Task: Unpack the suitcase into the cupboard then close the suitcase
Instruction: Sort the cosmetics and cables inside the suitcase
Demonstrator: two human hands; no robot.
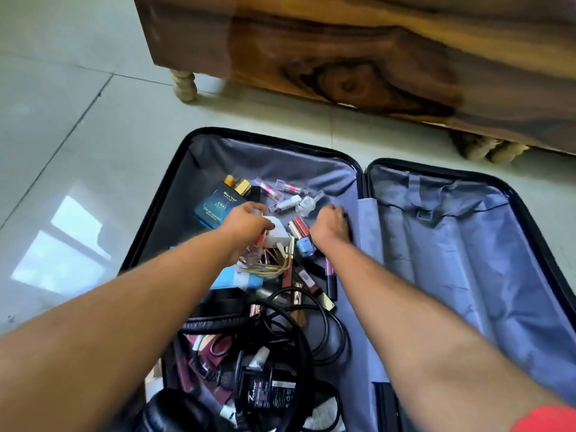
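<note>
Two hands work the suitcase (199, 141): your left hand (246, 224) grips the white charger (278, 233); your right hand (330, 224) curls, contents unclear.

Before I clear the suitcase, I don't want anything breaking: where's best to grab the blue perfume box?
Probably across the long side edges of the blue perfume box, coming from above. It lies flat, label up, with bare lining on its left; the left hand is nearest.

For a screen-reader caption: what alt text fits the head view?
Both hands, left hand and right hand, reach into an open suitcase on a tiled floor, among cosmetics, a blue perfume box, a white charger and black cables.
</note>
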